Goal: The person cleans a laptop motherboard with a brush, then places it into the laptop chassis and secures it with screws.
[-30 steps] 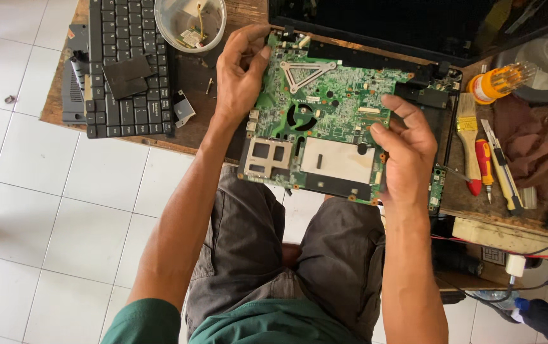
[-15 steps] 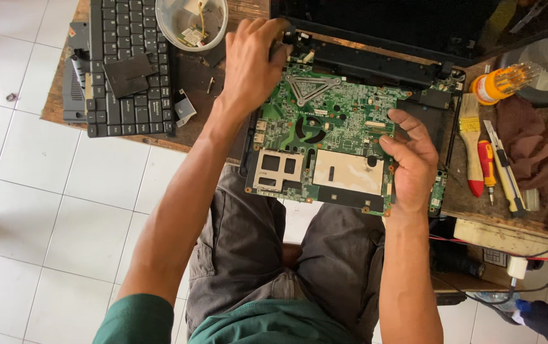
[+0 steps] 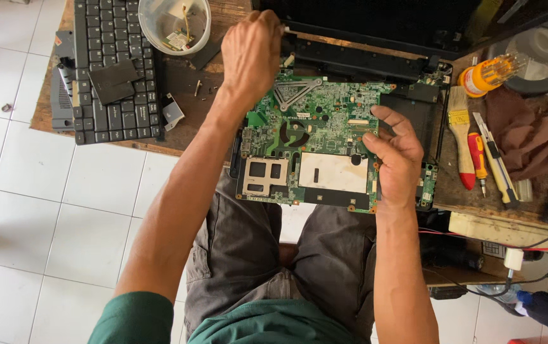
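2 hands worked: right hand pinched the green motherboard at its 3 o'clock edge, steadying it, while left hand, fingers curled, gripped something unclear at 12 o'clock.

Your right hand is hemmed by tools; left of the circuit board, bare worktop lies before the keyboard.

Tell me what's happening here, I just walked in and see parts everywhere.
A seated person is working on a green laptop circuit board lying in an opened black laptop base. The right hand grips the board's right side; the left hand is raised above its top edge. A removed black keyboard lies to the left.
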